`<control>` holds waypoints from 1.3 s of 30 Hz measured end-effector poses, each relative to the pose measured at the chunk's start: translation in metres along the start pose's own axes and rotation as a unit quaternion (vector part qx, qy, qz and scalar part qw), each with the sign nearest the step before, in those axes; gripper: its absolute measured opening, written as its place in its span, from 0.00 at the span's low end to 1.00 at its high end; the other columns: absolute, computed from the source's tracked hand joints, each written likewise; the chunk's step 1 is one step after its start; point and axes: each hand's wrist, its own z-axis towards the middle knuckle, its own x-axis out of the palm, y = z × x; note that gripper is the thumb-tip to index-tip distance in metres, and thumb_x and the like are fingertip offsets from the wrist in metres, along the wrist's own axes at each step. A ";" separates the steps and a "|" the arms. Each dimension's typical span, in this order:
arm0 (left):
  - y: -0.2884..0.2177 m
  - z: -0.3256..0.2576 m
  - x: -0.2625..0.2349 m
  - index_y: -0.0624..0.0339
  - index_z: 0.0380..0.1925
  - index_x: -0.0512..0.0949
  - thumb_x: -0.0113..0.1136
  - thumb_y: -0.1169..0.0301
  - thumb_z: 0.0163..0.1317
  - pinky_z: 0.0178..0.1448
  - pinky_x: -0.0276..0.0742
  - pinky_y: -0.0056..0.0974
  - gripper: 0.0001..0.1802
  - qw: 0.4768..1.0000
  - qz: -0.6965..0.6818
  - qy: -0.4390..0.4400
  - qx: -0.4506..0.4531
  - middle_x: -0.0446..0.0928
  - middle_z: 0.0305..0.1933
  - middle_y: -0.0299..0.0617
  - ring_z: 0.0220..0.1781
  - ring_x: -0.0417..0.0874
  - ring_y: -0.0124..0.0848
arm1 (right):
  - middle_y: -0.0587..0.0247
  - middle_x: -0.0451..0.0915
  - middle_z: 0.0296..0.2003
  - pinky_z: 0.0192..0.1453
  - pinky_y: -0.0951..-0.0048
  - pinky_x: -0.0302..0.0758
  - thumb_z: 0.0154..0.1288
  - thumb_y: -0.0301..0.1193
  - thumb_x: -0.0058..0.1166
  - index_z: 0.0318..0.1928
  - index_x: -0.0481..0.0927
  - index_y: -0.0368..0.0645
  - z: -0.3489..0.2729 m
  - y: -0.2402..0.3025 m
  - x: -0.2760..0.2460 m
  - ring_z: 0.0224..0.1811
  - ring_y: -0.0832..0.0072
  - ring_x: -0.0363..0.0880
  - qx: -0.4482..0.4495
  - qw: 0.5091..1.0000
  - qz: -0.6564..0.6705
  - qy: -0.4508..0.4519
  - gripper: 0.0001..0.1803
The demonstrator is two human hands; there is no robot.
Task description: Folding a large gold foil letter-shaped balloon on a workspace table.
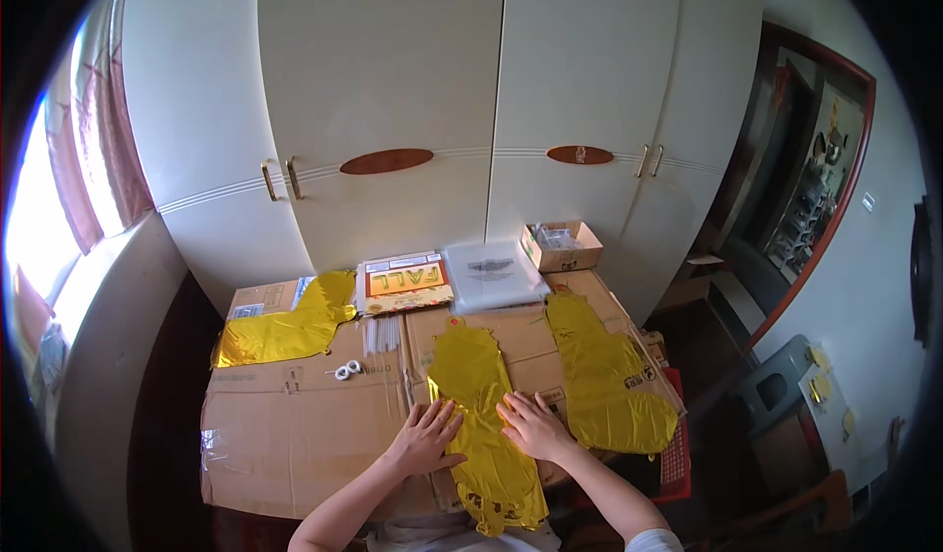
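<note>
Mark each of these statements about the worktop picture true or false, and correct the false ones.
1. Both hands lie flat on the middle gold foil balloon. True: the left hand and right hand press on it with fingers spread.
2. Only one gold foil balloon is on the cardboard boxes. False: there are three, one at the left, one in the middle, one at the right.
3. The wardrobe behind the boxes is white. True.
4. The small open carton sits at the front edge by the person. False: it stands at the back, against the wardrobe.
5. The right hand holds the roll of tape. False: the tape lies apart, left of both hands.
</note>
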 end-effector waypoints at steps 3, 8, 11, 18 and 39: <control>0.009 -0.003 -0.002 0.57 0.70 0.61 0.47 0.33 0.62 0.73 0.50 0.66 0.47 1.000 0.014 0.006 -0.026 0.56 0.75 0.54 0.77 0.55 0.51 | 0.51 0.61 0.70 0.76 0.44 0.49 0.74 0.45 0.45 0.68 0.66 0.46 0.017 0.000 0.007 0.75 0.58 0.55 -0.010 1.000 0.005 0.005 0.28; 0.024 0.002 -0.005 0.56 0.70 0.61 0.48 0.33 0.61 0.73 0.49 0.67 0.47 0.999 0.013 0.010 -0.044 0.56 0.75 0.53 0.77 0.55 0.51 | 0.52 0.61 0.70 0.76 0.45 0.48 0.74 0.45 0.44 0.68 0.66 0.46 0.038 -0.002 0.011 0.75 0.60 0.55 -0.009 1.000 0.012 0.010 0.28; 0.031 0.009 -0.007 0.56 0.70 0.62 0.48 0.33 0.61 0.73 0.48 0.67 0.47 0.999 -0.016 -0.004 -0.050 0.56 0.75 0.53 0.77 0.56 0.50 | 0.53 0.61 0.70 0.76 0.45 0.49 0.73 0.45 0.45 0.68 0.66 0.47 0.042 -0.005 0.010 0.75 0.60 0.56 -0.014 1.000 0.014 0.007 0.28; 0.051 0.019 -0.008 0.55 0.71 0.60 0.49 0.32 0.59 0.74 0.47 0.67 0.49 0.998 -0.005 0.009 -0.068 0.57 0.75 0.53 0.78 0.54 0.49 | 0.53 0.63 0.69 0.75 0.46 0.53 0.73 0.45 0.46 0.68 0.67 0.47 0.038 -0.006 0.008 0.73 0.59 0.59 -0.031 0.999 0.024 -0.015 0.28; 0.047 0.022 -0.005 0.54 0.72 0.57 0.47 0.28 0.57 0.76 0.41 0.65 0.53 0.999 -0.008 0.018 -0.047 0.55 0.76 0.52 0.79 0.51 0.48 | 0.69 0.72 0.56 0.62 0.63 0.65 0.59 0.48 0.63 0.57 0.75 0.51 -0.055 0.057 -0.052 0.60 0.73 0.69 -0.171 0.977 0.122 -0.025 0.28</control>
